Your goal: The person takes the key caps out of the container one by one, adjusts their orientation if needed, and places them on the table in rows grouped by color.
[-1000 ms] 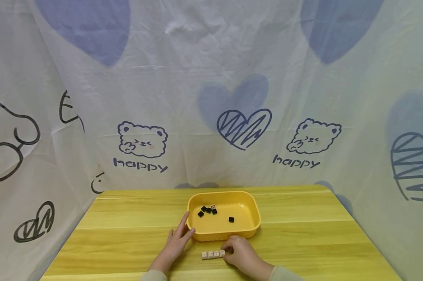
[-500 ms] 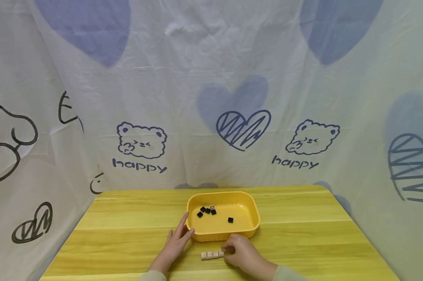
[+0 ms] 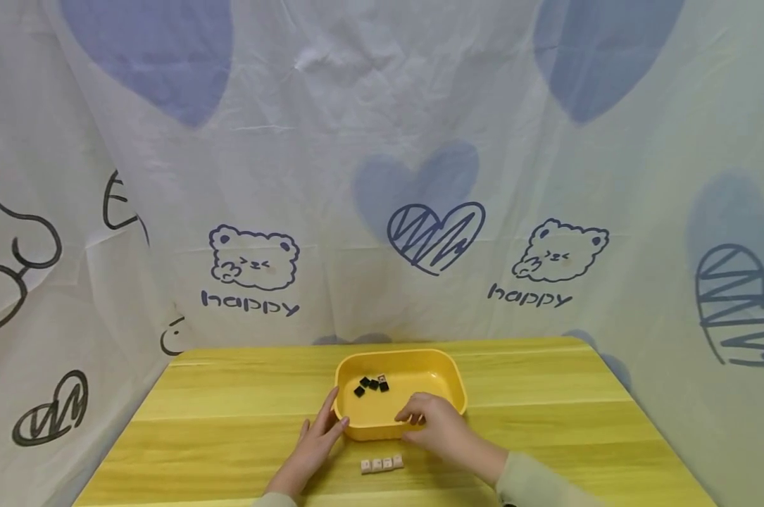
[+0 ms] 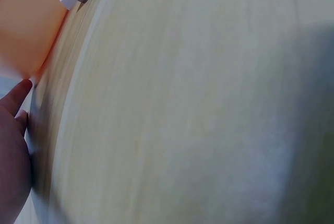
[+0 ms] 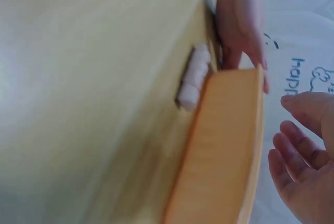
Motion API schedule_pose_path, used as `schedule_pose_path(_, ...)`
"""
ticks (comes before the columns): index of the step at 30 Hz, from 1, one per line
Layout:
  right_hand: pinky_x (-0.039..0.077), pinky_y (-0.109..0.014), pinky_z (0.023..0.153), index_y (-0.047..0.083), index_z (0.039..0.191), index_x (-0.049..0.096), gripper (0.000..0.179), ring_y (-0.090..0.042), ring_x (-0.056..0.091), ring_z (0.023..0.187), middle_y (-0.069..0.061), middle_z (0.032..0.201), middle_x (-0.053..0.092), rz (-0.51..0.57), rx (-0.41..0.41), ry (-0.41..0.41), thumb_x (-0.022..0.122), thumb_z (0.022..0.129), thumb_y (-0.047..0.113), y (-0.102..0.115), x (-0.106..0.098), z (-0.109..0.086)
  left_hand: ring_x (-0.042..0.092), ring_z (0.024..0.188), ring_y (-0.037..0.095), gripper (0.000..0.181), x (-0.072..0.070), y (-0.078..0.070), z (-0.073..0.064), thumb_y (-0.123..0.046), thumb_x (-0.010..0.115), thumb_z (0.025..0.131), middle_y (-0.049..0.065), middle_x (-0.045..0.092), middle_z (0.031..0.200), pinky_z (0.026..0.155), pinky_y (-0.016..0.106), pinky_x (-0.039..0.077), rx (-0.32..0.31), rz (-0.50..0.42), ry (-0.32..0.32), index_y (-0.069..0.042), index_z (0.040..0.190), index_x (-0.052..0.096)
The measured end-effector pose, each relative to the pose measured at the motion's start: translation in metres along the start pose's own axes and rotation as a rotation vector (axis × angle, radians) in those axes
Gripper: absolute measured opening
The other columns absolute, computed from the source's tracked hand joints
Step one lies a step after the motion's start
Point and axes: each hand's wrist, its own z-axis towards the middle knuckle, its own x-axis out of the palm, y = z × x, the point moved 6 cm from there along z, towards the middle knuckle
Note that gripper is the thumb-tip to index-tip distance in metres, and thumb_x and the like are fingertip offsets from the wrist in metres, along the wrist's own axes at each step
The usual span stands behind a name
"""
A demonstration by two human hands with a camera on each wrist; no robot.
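A yellow tray (image 3: 382,432) sits on the wooden table. My left hand (image 3: 313,445) rests against its left front corner with fingers extended, and in the left wrist view a fingertip meets the wall. My right hand (image 3: 441,426) hovers over the tray's front rim; its fingers are loosely bent, with nothing between thumb and fingertips in the right wrist view. Several white keycaps (image 3: 382,465) stand in a straight row before the tray. Inside it, towards the left, lie several black keycaps (image 3: 373,384) and one with a pale, reddish-marked top (image 3: 382,378). My right hand covers part of the tray floor.
The yellow wood-grain table (image 3: 546,408) reaches back to a white cloth (image 3: 350,296) printed with hearts and bears. That cloth also hangs along both sides.
My right hand has let go of the keycap at the row's right end and moved up over the tray's front rim, hiding the lone black keycap. My left hand stays at the tray.
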Motion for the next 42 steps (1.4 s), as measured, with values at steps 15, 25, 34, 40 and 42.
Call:
schedule_pose_path(15, 0.053, -0.027, 0.07, 0.009, 0.103, 0.074, 0.021, -0.018, 0.06, 0.086, 0.001, 0.099, 0.069, -0.103, 0.076, 0.151, 0.078, 0.082, 0.007, -0.004, -0.013, 0.056, 0.033, 0.137, 0.044, 0.068, 0.001, 0.003, 0.003, -0.038, 0.052, 0.101, 0.028, 0.043, 0.143, 0.11, 0.062, -0.013, 0.003, -0.007, 0.008, -0.019, 0.157, 0.018)
schedule_pose_path(25, 0.053, -0.03, 0.077, 0.01, 0.107, 0.074, 0.026, -0.029, 0.062, 0.099, -0.002, 0.107, 0.069, -0.117, 0.123, 0.248, 0.078, 0.082, 0.005, -0.03, 0.003, 0.084, 0.032, 0.137, 0.045, 0.068, -0.001, 0.001, 0.001, -0.036, 0.051, 0.102, 0.028, 0.044, 0.142, 0.11, 0.063, -0.014, 0.011, -0.003, 0.001, -0.017, 0.157, 0.018)
schedule_pose_path(34, 0.052, -0.041, 0.089, 0.007, 0.117, 0.07, 0.036, -0.033, 0.057, 0.114, -0.005, 0.121, 0.065, -0.096, 0.173, 0.3, 0.079, 0.081, 0.008, -0.052, 0.016, 0.094, 0.036, 0.135, 0.046, 0.068, 0.0, -0.001, -0.001, -0.033, 0.052, 0.102, 0.031, 0.044, 0.14, 0.108, 0.066, -0.013, 0.036, 0.004, 0.004, -0.012, 0.157, 0.018)
schedule_pose_path(40, 0.051, -0.041, 0.093, 0.004, 0.127, 0.063, 0.053, -0.031, 0.056, 0.117, -0.007, 0.126, 0.062, -0.101, 0.189, 0.334, 0.081, 0.078, 0.01, -0.062, 0.028, 0.101, 0.037, 0.134, 0.046, 0.068, -0.001, -0.001, -0.001, -0.033, 0.05, 0.102, 0.031, 0.045, 0.139, 0.107, 0.068, -0.012, 0.053, 0.023, 0.006, -0.01, 0.156, 0.017)
schedule_pose_path(42, 0.051, -0.04, 0.092, 0.004, 0.128, 0.062, 0.055, -0.029, 0.057, 0.115, -0.008, 0.127, 0.061, -0.101, 0.191, 0.341, 0.082, 0.077, 0.009, -0.064, 0.032, 0.103, 0.037, 0.134, 0.046, 0.068, -0.001, 0.0, -0.001, -0.033, 0.05, 0.103, 0.031, 0.045, 0.139, 0.107, 0.068, -0.013, 0.05, 0.018, 0.009, -0.01, 0.157, 0.017)
